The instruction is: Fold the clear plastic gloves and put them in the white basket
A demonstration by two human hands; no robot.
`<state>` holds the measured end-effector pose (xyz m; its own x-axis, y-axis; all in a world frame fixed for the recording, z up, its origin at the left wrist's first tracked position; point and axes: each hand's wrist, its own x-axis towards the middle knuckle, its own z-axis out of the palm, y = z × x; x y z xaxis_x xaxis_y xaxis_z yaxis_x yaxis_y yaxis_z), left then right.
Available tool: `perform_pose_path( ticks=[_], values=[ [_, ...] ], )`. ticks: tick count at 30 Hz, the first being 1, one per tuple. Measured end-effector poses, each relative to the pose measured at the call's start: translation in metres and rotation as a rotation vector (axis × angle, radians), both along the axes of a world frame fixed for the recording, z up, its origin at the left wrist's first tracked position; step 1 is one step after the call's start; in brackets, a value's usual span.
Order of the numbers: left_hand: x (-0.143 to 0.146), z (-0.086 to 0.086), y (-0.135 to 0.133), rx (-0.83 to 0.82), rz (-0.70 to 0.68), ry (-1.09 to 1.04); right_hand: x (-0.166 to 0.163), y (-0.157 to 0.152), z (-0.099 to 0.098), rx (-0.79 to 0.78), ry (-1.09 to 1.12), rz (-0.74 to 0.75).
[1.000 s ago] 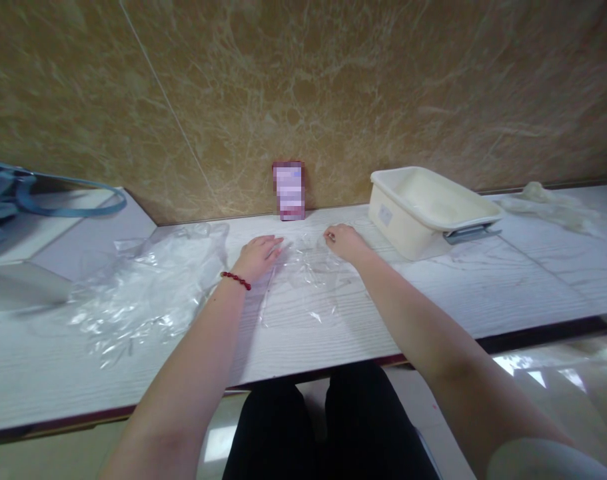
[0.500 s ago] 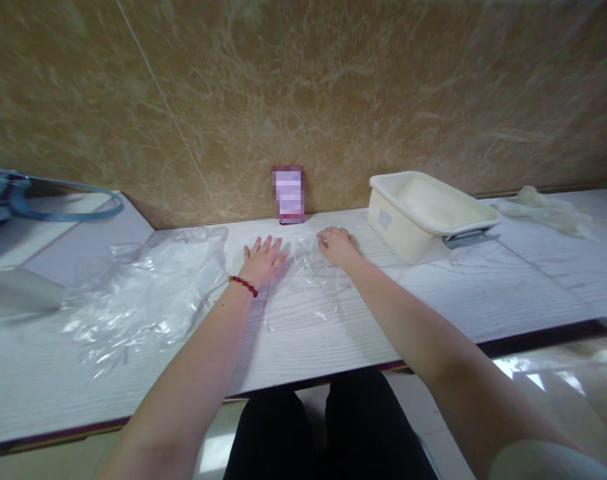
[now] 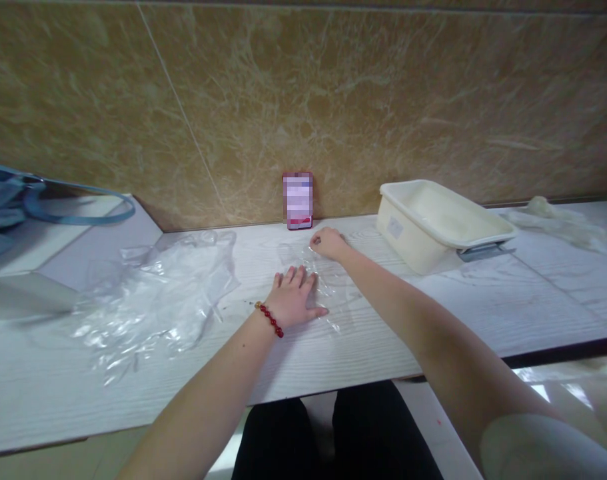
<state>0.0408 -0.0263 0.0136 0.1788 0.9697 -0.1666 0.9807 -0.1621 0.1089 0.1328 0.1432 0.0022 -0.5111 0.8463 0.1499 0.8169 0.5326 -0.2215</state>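
A clear plastic bag point(image 3: 328, 283) lies flat on the white wood-grain table point(image 3: 223, 380) in front of me. My left hand point(image 3: 294, 298), with a red bead bracelet at the wrist, is spread flat on the bag's left part, thumb pointing right. At the bag's far edge, my right hand point(image 3: 329, 243) has its fingers curled together, thumb and forefinger pinching the thin film. Its exact fingertip contact is hard to make out. Left of my hands rests a crumpled heap of clear plastic bags point(image 3: 158, 293).
A phone point(image 3: 298, 201) leans upright against the brown marbled wall point(image 3: 333, 87). To the right stands a cream plastic bin point(image 3: 408, 243), with a crumpled translucent bag point(image 3: 558, 223) beyond it. A blue strapped bag point(image 3: 6, 207) sits on a white box-like surface at far left.
My left hand has slid towards me and to the right, onto the bag. My right hand stays by the far edge, its fingers now more tightly curled. The view has shifted slightly.
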Motion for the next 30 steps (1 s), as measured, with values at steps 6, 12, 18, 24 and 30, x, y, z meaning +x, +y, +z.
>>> perform_pose_path(
  ticks=[6, 12, 18, 24, 30],
  values=[
    [-0.001, 0.001, 0.0, -0.047, -0.002, -0.015, -0.002, 0.014, 0.003, 0.045, -0.006, -0.025],
    [-0.003, -0.003, 0.0, -0.046, -0.012, -0.028, -0.005, 0.015, 0.004, 0.068, 0.043, -0.045],
    [-0.004, -0.001, 0.0, -0.047, -0.019, -0.048, -0.007, 0.013, 0.009, 0.014, 0.007, -0.105],
    [-0.014, 0.005, 0.0, -0.032, 0.024, -0.066, 0.03, -0.013, 0.025, 0.072, 0.119, 0.065],
    [-0.044, 0.028, -0.012, 0.044, 0.085, -0.111, 0.092, -0.089, 0.013, -0.02, 0.003, 0.314]
  ],
)
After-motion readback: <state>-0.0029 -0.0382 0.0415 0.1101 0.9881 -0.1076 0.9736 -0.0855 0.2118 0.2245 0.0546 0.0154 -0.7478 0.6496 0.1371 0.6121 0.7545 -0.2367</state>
